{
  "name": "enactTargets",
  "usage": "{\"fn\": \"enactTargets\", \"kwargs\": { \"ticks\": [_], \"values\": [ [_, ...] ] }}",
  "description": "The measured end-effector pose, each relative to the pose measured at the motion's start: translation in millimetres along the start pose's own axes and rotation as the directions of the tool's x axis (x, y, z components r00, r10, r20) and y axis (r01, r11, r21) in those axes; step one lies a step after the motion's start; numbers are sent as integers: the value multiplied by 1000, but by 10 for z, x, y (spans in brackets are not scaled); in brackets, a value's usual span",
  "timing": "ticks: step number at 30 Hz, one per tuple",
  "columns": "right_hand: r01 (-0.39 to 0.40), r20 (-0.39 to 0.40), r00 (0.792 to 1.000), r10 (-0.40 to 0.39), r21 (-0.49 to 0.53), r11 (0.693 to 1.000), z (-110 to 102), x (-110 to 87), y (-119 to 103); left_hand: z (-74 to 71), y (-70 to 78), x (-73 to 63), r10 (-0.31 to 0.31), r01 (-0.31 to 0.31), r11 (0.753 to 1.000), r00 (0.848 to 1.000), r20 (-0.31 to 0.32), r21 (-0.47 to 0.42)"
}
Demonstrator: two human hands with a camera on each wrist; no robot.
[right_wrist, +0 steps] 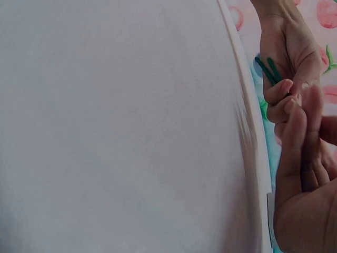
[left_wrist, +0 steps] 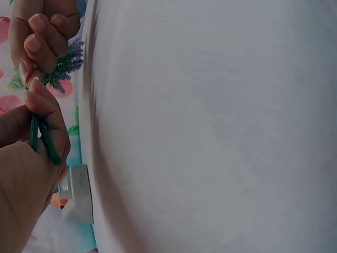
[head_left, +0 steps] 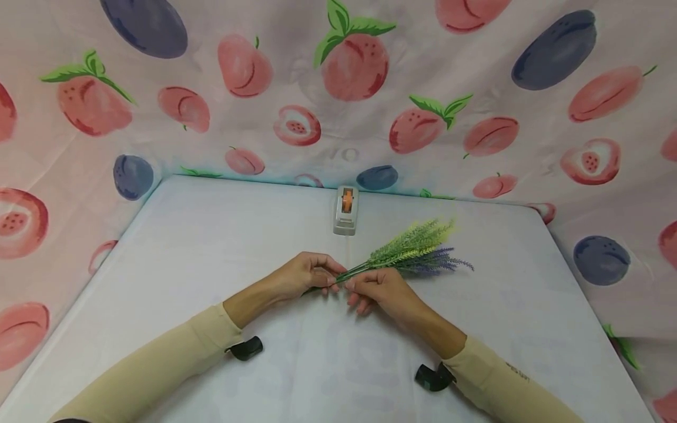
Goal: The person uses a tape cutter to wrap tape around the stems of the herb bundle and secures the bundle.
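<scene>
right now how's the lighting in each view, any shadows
Head: brightest, the flower bunch distinct against the pale tabletop; left wrist: dimmer, a soft shadow band along the tabletop near the tape dispenser; right wrist: also dim, darker in the lower left corner.

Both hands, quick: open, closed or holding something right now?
Left hand: closed, holding the flower stems.
Right hand: closed in a pinch beside the stems; what, if anything, it holds cannot be told.
</scene>
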State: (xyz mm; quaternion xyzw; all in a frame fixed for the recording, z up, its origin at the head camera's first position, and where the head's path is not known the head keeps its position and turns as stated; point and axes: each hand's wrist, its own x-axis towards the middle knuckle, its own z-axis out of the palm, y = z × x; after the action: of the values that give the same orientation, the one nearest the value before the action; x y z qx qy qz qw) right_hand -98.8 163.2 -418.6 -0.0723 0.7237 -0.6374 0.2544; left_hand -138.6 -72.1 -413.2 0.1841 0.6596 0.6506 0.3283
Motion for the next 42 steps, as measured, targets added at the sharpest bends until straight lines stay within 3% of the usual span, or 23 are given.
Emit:
{"fn": "enactTargets", "kwargs": {
  "ticks": [6, 11, 16, 18, 21, 25, 28, 30, 32, 34, 36, 37, 39, 42],
  "values": [
    [43, -80, 996, -42, 13, 999, 63, -6, -56, -23, 10, 18, 44, -45, 998, 999, 28, 36],
    [70, -110, 992, -69, 6, 998, 120, -17, -102, -39, 31, 15, 38, -40, 998, 999, 28, 51],
    [146, -138, 976, -166, -144, 979, 156, -46, -159, -55, 47, 12, 29, -30, 999, 999, 24, 25],
    [181, -137, 965, -224, -270, 946, 163, -58, -188, -57, 55, 12, 14, -14, 1000, 1000, 19, -5],
    [204, -110, 953, -281, -453, 868, 169, -68, -224, -50, 68, 15, -18, 19, 999, 1000, 8, -51],
    [208, -52, 953, -299, -606, 768, 165, -54, -266, -50, 61, 36, -47, 46, 996, 999, -1, -75],
    [213, -24, 945, -326, -713, 668, 151, -47, -311, -52, 62, 49, -52, 52, 996, 999, 6, -72],
    [230, -14, 919, -393, -792, 565, 136, -52, -338, -58, 70, 53, -55, 56, 996, 998, 12, -64],
    [259, 13, 869, -495, -864, 431, 115, -69, -372, -70, 85, 52, -58, 59, 997, 998, 21, -48],
    [278, 63, 798, -599, -921, 273, 85, -78, -401, -88, 99, 54, -63, 63, 997, 998, 30, -31],
    [282, 128, 733, -668, -951, 127, 41, -73, -416, -107, 109, 58, -64, 65, 998, 997, 41, -20],
    [278, 161, 710, -685, -959, 63, 17, -63, -419, -118, 111, 62, -67, 68, 998, 997, 46, -17],
    [256, 207, 691, -693, -966, -34, -29, -34, -406, -134, 120, 68, -77, 77, 997, 996, 53, -14],
    [238, 242, 704, -668, -966, -98, -85, 6, -356, -167, 117, 86, -94, 95, 995, 994, 64, -16]
  ]
}}
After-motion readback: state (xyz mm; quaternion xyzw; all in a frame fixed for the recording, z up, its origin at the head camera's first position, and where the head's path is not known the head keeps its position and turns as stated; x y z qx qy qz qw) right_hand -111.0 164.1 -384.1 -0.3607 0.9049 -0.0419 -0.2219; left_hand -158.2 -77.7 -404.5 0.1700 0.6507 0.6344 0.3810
